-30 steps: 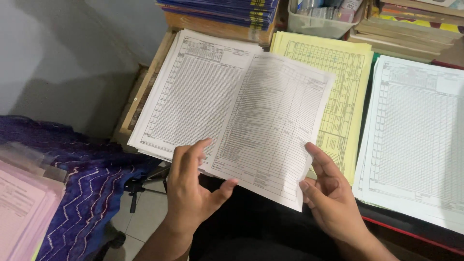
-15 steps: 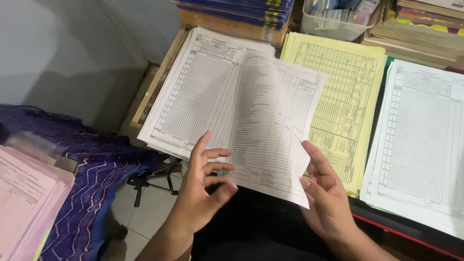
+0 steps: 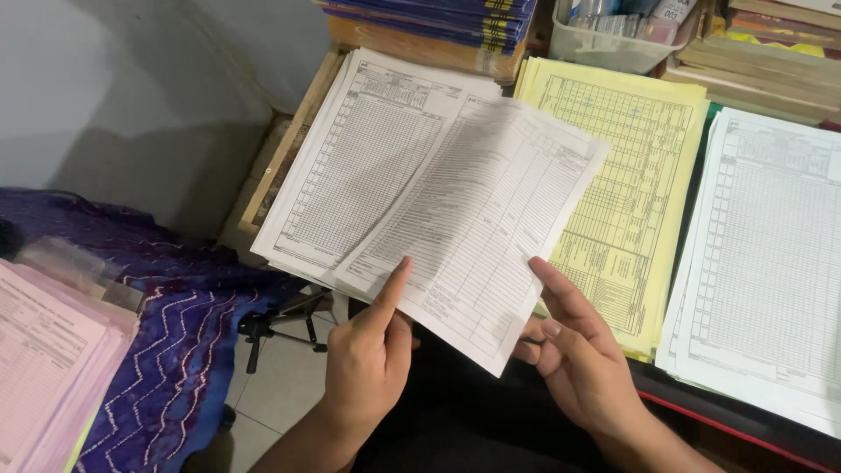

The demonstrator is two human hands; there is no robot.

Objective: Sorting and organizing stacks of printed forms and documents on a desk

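Observation:
A loose white printed form sheet (image 3: 491,228) lies tilted across a stack of white forms (image 3: 359,166) on the desk. My left hand (image 3: 368,359) touches the sheet's lower edge with its index finger stretched up and the other fingers curled. My right hand (image 3: 578,350) is at the sheet's lower right corner, fingers extended under and beside it. Whether either hand truly pinches the paper cannot be told.
A yellow form stack (image 3: 631,175) lies right of the white one, another white stack (image 3: 771,263) further right. Pink forms (image 3: 44,359) rest on a blue patterned cloth (image 3: 175,333) at left. Books (image 3: 438,26) and a plastic tub (image 3: 613,44) line the back.
The top sheet has swung flatter and further right over the stack. My left hand drew its fingers in, leaving the index finger pointing up at the sheet's edge.

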